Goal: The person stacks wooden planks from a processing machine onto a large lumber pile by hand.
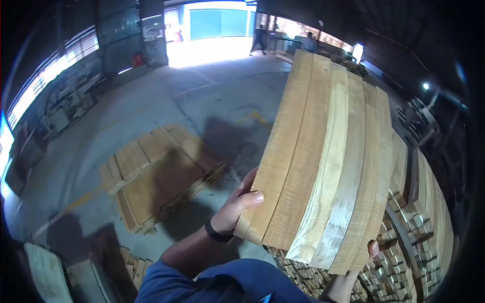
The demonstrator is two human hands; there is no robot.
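Note:
Several light wooden boards point(323, 151) lie side by side in a row, tilted up in front of me. Their tones run from tan to pale cream, and their near ends are uneven. My left hand point(242, 204), with a dark band at the wrist, grips the left edge, its thumb on top and most fingers hidden beneath. At the near right corner, my right hand point(372, 249) holds the other side; only its thumb tip and part of the wrist show. Directly below and to the right stands a large stack of wooden boards point(429, 212), partly covered by the held ones.
On the concrete floor point(202, 96) to the left lies a low stack of boards point(156, 177). More wood pieces point(45, 275) stand at the lower left. Machinery point(422, 121) is at the right. Two people point(259, 39) are near the bright doorway point(212, 30).

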